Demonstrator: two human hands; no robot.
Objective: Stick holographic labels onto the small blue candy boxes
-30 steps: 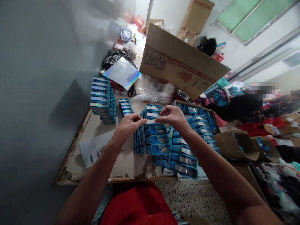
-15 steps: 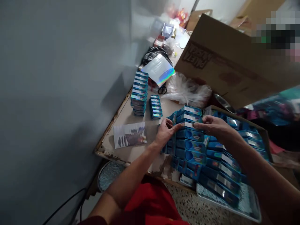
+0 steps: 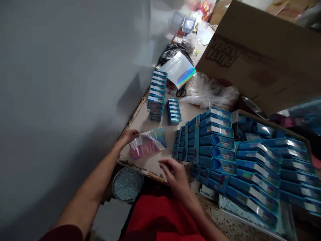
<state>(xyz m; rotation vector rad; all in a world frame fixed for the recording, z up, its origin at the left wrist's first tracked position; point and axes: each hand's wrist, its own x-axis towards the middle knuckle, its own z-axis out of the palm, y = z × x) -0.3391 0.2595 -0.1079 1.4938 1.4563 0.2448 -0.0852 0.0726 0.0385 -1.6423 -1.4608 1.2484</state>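
A shiny iridescent sheet, tinted pink and teal, is raised at its left side on the table. My left hand grips its left edge, with the fingers closed. To the sheet's lower right, my right hand hovers with bent fingers; the thumb looks slightly apart, and nothing shows between them. Right of both hands lies a row of long blue plastic cases. White strips mark the ends of the three farthest cases, while the nearer ones show round blue recesses.
Two stacks of small blue boxes stand by the wall. Behind are black scissors, a silvery sheet and a clear plastic bag. A large cardboard box rises at right. More blue cases overlap a tray.
Both hands have left the blue cases and moved left. My left hand has taken hold of the shiny sheet, which is now tilted. The third case's end now shows a white strip uncovered by fingers.
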